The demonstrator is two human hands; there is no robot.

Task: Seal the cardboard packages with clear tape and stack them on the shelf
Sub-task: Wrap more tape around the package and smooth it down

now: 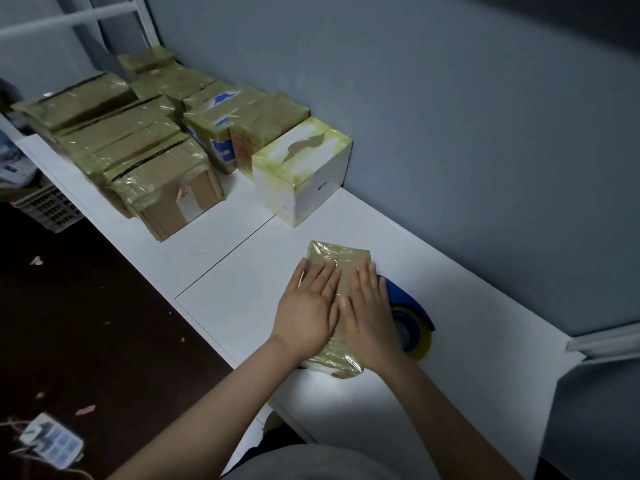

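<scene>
Left hand point(306, 306) and right hand point(369, 313) press flat on the taped package point(337, 254) (long axis twelve-to-six); the sealed stack point(138, 133) lies at ten o'clock, nearer the left hand.

tape dispenser point(412, 317) half hidden behind right hand point(367, 306), floor items blurred

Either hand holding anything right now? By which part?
Nothing is gripped: left hand and right hand lie flat, pressing the top face of the taped package.

Dim, cool light. The white worktop point(242, 299) is the brightest area and the floor point(69, 306) is nearly black. Glare glints off the taped packages point(138, 133). Straight lines bow near the edges, and the corners look soft.
</scene>
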